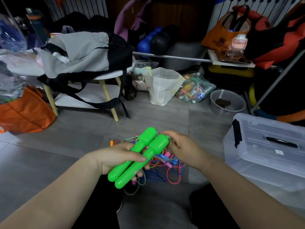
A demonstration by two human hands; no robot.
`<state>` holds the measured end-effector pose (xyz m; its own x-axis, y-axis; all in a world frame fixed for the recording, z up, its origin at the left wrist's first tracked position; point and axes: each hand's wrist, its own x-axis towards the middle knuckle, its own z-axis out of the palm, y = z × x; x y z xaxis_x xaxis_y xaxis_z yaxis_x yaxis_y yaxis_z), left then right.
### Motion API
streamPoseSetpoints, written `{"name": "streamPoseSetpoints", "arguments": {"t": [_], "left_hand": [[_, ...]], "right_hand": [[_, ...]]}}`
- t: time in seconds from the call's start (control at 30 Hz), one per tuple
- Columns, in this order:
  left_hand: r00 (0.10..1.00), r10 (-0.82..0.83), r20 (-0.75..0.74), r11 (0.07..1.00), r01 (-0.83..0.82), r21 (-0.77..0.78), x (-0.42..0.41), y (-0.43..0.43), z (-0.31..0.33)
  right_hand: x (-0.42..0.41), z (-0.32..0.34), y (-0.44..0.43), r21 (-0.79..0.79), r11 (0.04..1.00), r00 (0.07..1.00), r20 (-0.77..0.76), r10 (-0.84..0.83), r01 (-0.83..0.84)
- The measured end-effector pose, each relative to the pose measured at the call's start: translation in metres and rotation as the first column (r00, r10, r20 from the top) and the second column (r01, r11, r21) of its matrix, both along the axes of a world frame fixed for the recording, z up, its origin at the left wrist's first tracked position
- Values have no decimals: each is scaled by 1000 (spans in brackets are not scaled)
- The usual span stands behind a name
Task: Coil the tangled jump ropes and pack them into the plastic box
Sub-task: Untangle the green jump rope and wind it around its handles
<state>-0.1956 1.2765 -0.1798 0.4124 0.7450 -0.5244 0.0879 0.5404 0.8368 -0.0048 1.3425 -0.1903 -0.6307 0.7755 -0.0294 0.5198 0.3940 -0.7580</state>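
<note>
My left hand (122,157) grips two bright green jump rope handles (140,156) side by side, tilted up to the right above the floor. My right hand (181,148) pinches the grey-green cord at the handles' top ends. That cord hangs down in a loop (139,182) under the handles. Beneath both hands lies a tangled pile of jump ropes (165,169) in blue, pink, red and yellow, partly hidden by my hands. The clear plastic box (267,146) stands on the floor to the right with its lid on and black latches.
A small white table (99,76) with a grey and black bag stands at the back left, an orange bag (24,111) beside it. A white paper bag (161,86), a bag of bottles and a grey basin (227,101) sit behind. My knees show at the bottom.
</note>
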Motion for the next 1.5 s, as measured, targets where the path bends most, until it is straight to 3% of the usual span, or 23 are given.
{"name": "streamPoseSetpoints", "arguments": {"t": [0.13,0.27,0.37,0.43,0.53,0.6,0.67,0.73,0.8,0.9,0.97,1.03,1.1,1.2,1.3,1.4,1.47,1.5], "left_hand": [[1000,-9,24,1000,10,-9,4,1,-2],[986,-43,161,999,46,-17,5,-3,-5],[961,17,277,1000,-14,-13,8,-5,-3],[949,76,306,997,-79,-1,8,-3,-1],[932,236,274,969,-246,0,4,2,0],[893,362,266,926,-377,8,-1,8,-2],[846,460,269,874,-484,29,-7,14,-4],[799,538,268,821,-569,48,-11,20,-8],[791,579,196,791,-604,100,-8,26,-9],[795,606,44,766,-597,241,2,35,-14],[781,592,-198,769,-475,427,6,43,-22],[695,527,-489,809,-234,540,6,51,-31],[595,398,-699,873,-12,487,6,58,-40],[507,176,-844,916,230,330,9,63,-57],[661,166,-732,908,188,375,8,68,-71],[844,361,-396,899,-202,390,1,74,-69],[864,465,-195,859,-386,337,-5,77,-65],[856,477,-199,849,-390,357,-7,80,-67]], "right_hand": [[-4,-2,-2,33,998,999,-12,-47,47],[-2,-2,2,47,995,989,-121,-84,91],[-12,4,0,-312,950,912,-393,-118,-12],[-21,1,0,-475,880,859,-457,-231,-16],[-29,-8,-1,-492,870,893,-383,-236,19],[-30,-16,-3,-414,907,945,-258,-200,79],[-29,-21,-6,-236,965,982,-115,-148,118],[-27,-26,-12,-19,998,995,84,-54,55],[-27,-25,-16,133,991,957,288,-15,-24],[-28,-24,-17,279,958,893,444,-70,-63],[-29,-23,-16,398,911,873,477,-100,-113],[-27,-24,-7,522,825,838,532,-118,-215],[-26,-18,3,545,775,818,571,-63,-320],[-27,-7,17,381,751,702,696,152,-540],[-29,-8,33,332,751,665,724,185,-571],[-30,-13,40,266,858,749,636,187,-440],[-30,-19,38,144,949,825,542,161,-280],[-29,-23,37,126,970,848,518,113,-207]]}}
